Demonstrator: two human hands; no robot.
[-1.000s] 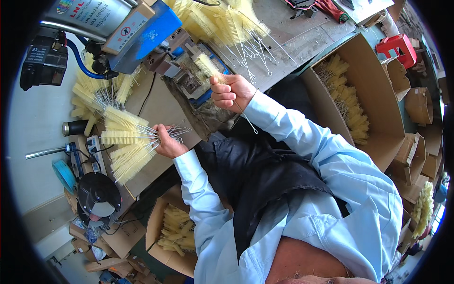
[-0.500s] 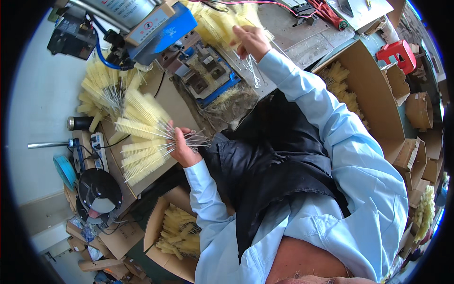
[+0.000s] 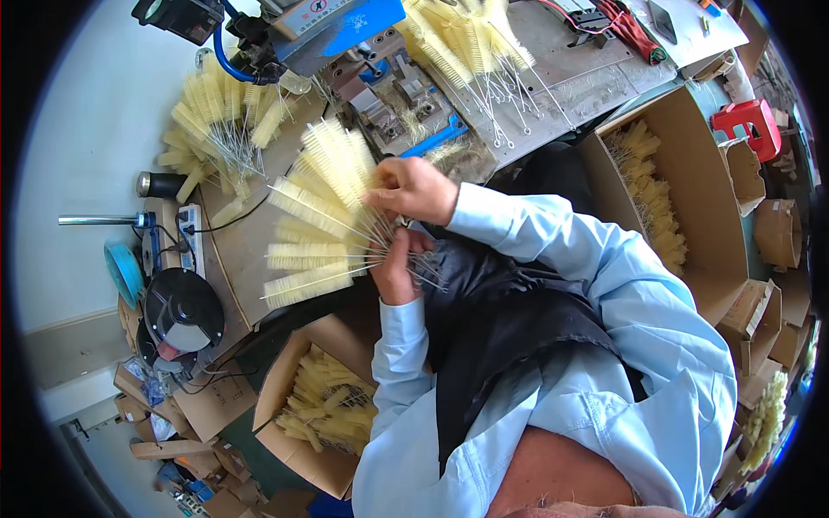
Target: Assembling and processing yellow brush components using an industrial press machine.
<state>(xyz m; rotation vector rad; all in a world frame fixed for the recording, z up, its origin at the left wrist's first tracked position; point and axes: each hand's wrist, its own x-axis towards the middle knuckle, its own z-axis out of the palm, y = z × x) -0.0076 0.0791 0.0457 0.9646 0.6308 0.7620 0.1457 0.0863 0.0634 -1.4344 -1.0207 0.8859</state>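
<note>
Several pale yellow bottle brushes (image 3: pixel 315 203) with twisted-wire stems and looped ends are spread like a fan. My left hand (image 3: pixel 395 274) is closed round their wire stems, bristles pointing left and away from me. My right hand (image 3: pixel 416 190) is at the top of the fan with its fingers closed on a brush among the others; its fingertips are slightly blurred. Beyond my hands, on the grey metal worktop (image 3: pixel 570 95), lies a pile of similar brushes (image 3: pixel 471 43), stems toward me.
A press with a blue-edged fixture (image 3: pixel 406 108) stands ahead. More brushes (image 3: pixel 220 112) are heaped to its left. Brush-filled cardboard boxes stand at lower left (image 3: pixel 276 401) and right (image 3: pixel 712 198). A black round machine (image 3: pixel 183 311) and a power strip (image 3: pixel 192 237) sit at left.
My right hand has come from the worktop pile back to the fan of brushes. My left hand still holds the stems, and the fan now sits closer to my right hand.
</note>
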